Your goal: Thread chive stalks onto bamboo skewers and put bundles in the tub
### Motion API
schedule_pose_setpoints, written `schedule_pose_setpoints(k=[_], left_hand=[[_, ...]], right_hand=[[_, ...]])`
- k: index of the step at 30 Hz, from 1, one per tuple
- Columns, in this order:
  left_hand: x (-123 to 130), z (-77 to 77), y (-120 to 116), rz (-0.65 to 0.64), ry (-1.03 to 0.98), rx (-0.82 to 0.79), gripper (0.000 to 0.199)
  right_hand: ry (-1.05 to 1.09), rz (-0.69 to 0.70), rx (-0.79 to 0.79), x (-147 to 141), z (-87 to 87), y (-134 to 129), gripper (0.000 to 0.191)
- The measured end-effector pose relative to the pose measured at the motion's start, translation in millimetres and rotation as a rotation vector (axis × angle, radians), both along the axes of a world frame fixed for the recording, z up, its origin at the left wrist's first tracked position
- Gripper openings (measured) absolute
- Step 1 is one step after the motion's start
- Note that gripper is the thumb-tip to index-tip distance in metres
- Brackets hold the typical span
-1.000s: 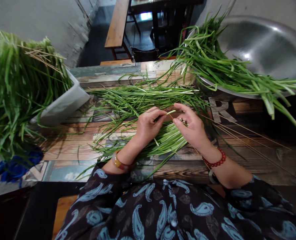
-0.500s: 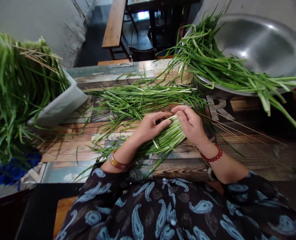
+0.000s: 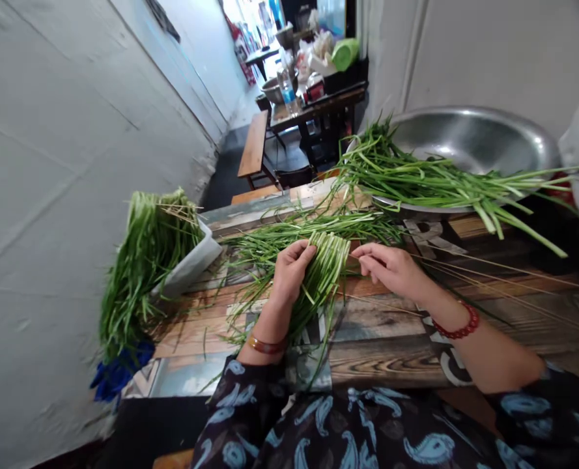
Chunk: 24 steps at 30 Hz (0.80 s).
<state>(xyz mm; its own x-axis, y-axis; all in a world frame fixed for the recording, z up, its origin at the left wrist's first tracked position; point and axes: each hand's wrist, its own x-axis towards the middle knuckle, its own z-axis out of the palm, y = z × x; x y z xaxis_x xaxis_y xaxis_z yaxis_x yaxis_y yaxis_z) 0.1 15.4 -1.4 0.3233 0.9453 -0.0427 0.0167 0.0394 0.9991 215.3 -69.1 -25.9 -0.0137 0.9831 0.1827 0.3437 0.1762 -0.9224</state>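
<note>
My left hand [image 3: 292, 267] is closed on the left edge of a bunch of garlic chives [image 3: 325, 264]. The pale cut ends line up in a flat row at the top, and the green leaves hang down toward me. Just right of that row, my right hand [image 3: 389, 266] is pinched, apparently on the end of a thin stick that runs to the chives; most of the stick is hidden. Behind both hands lies a loose layer of chives [image 3: 313, 225] on the wood-patterned table [image 3: 377, 352].
Several thin bamboo sticks [image 3: 504, 280] lie at the right. A steel basin [image 3: 528, 140] holds more chives [image 3: 430, 179] hanging over its rim. At left, a white container [image 3: 186, 264] carries bunched chives [image 3: 147, 260], with blue material [image 3: 123, 372] below. A bench [image 3: 254, 144] stands beyond.
The view has tilted up, showing more of the room. My right hand has drawn away to the right from the chives' ends. The bunch now hangs more upright and fanned in my left hand.
</note>
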Motion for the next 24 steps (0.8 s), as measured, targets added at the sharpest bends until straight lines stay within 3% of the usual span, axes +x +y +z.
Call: schedule_pose_setpoints(k=[5, 10, 15, 19, 22, 24], left_hand=[[-5, 9.8, 3, -0.041, -0.073, -0.007, 0.039], [-6, 26.6, 4, -0.052, -0.044, 0.083, 0.05], [-13, 38.5, 11, -0.127, -0.022, 0.103, 0.045], [-39, 50.7, 22, -0.064, -0.033, 0.249, 0.049], [-67, 54.1, 24, -0.025, 0.156, 0.421, 0.045], [-80, 50.8, 22, -0.137, 0.373, 0.559, 0.043]], right_hand=[[-0.178, -0.083, 0.214, -11, 4.9, 2, 0.021], [-0.278, -0.136, 0.364, -22, 13.7, 10, 0.021], [-0.297, -0.082, 0.342, -17, 34.8, 18, 0.02], [-0.335, -0.096, 0.283, -6, 59.3, 19, 0.022], [-0.357, -0.128, 0.258, 1, 68.9, 16, 0.023], [-0.358, -0.148, 0.258, 4, 69.7, 14, 0.025]])
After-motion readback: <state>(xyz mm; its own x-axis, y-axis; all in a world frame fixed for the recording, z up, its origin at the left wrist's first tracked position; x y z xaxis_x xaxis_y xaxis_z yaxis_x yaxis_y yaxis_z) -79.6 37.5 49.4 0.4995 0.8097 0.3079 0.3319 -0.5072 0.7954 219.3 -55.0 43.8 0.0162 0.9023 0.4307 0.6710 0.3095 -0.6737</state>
